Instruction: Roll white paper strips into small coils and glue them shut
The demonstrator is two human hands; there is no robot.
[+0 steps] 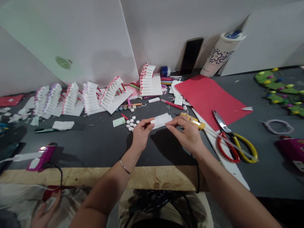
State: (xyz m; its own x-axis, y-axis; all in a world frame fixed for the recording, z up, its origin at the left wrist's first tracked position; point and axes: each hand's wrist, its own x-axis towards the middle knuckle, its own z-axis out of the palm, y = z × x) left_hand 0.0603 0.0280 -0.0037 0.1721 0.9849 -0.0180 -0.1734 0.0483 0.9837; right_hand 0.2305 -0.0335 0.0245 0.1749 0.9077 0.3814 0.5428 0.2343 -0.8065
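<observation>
My left hand [142, 133] pinches a small white disc at the left end of a white paper piece [162, 120]. With thumb and forefinger closed, my right hand [187, 132] grips the paper's right edge. The paper is held up over the dark table. Several white discs [129, 125] lie loose just left of my left hand, beside a pale green card [118, 122]. A yellow cutter [196, 122] rests close behind my right hand, partly hidden by it.
White stepped models with red and purple tips [90, 98] line the back. To the right are red-and-yellow scissors [229, 147], a red sheet [210, 95], a tumbler [219, 53] and a phone [191, 56]. A magenta device [42, 158] sits left; another person's hand [48, 209] is below.
</observation>
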